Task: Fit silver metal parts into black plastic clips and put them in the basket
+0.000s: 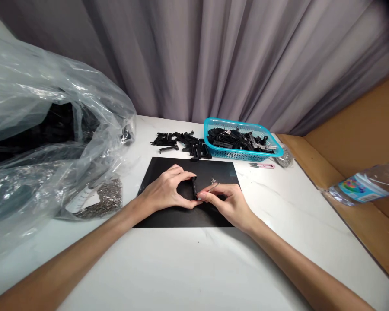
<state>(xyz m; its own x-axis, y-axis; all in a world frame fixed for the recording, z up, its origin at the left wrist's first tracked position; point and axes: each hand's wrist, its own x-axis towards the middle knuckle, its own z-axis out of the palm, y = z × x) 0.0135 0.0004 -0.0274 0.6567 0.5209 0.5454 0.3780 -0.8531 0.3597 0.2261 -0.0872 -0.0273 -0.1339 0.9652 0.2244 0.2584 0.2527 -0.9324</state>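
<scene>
Left hand (173, 188): forefinger and thumb span a slim black part (194, 186), holding it between its twelve and six o'clock ends; the part lies at the hand's three o'clock, above the black mat (181, 219). Right hand (228, 201): fingertips narrowly pinched at the part's lower end; their contents cannot be told. Small metal pieces (214, 181) lie at this hand's eleven o'clock.

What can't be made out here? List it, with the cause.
In the head view:
Right hand: hides anything pinched in its grip.
Black part: near end covered by the same hand.
Metal bits: too small to count.
Bottle: one end cut off by the right edge.
Basket: bottom buried under black pieces.
</scene>
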